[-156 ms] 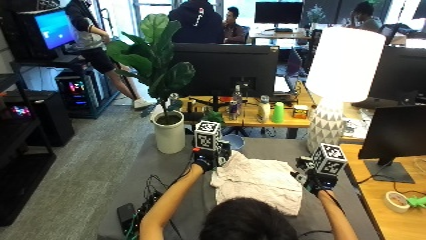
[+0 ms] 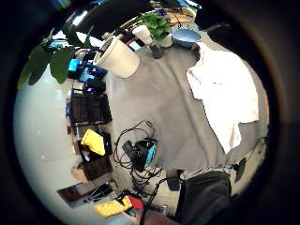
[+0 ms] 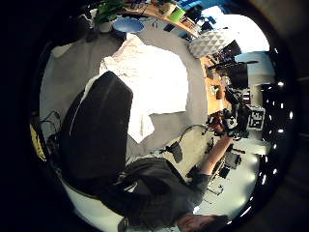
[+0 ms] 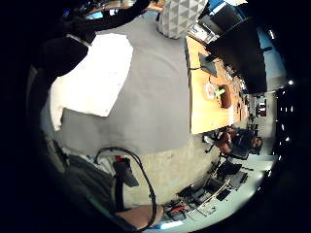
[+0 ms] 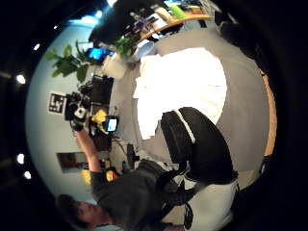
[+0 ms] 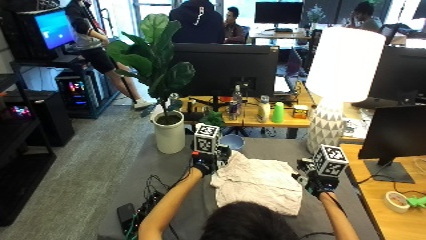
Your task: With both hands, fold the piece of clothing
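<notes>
A white crumpled piece of clothing (image 6: 256, 182) lies spread on the grey table (image 6: 163, 167) in front of me. My left hand (image 6: 206, 162) hovers at its far left corner and my right hand (image 6: 311, 181) at its right edge. Both palm cameras look down on the clothing (image 3: 154, 77) (image 5: 187, 82) from a little height, and it lies flat with nothing lifted. A straight black thumb (image 3: 96, 135) shows by the left palm, another (image 5: 192, 139) by the right. Neither hand holds cloth.
A white lamp (image 6: 329, 125) with a faceted base stands at the table's far right. A blue bowl (image 6: 233, 142) and a potted plant (image 6: 168, 132) sit at the far edge. Cables and a power strip (image 6: 130, 212) lie front left, and a wooden desk (image 6: 393, 200) adjoins on the right.
</notes>
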Demonstrator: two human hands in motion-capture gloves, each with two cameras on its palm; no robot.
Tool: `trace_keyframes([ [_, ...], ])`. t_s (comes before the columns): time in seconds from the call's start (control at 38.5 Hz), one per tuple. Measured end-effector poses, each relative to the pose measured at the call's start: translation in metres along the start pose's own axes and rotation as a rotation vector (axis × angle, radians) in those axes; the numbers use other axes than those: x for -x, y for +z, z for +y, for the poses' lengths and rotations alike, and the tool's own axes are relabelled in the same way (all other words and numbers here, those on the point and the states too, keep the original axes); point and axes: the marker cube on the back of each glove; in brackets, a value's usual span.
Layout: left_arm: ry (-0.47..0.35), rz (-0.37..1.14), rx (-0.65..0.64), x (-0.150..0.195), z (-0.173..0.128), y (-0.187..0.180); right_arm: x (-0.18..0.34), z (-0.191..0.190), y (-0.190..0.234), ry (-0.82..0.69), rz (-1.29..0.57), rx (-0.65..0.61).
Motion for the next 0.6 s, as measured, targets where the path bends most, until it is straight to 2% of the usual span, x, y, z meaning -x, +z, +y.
trace_keyframes([
  [0.21,0.027,-0.018,0.034,-0.002,0.012,0.022,0.009,0.003,0.002,-0.048,0.003,0.034],
  [0.29,0.074,-0.004,0.068,-0.009,0.019,0.043,0.014,0.0,0.016,-0.069,0.026,0.079],
  [0.36,0.176,0.04,0.146,-0.028,0.038,0.077,0.016,-0.007,0.05,-0.096,0.057,0.157],
  [0.44,0.265,0.045,0.249,-0.052,0.055,0.129,0.022,-0.006,0.089,-0.125,0.109,0.25],
  [0.54,0.31,-0.041,0.337,-0.072,0.057,0.204,0.023,0.002,0.136,-0.129,0.209,0.374],
  [0.6,0.335,-0.031,0.357,-0.079,0.067,0.216,0.019,0.003,0.153,-0.111,0.244,0.423],
])
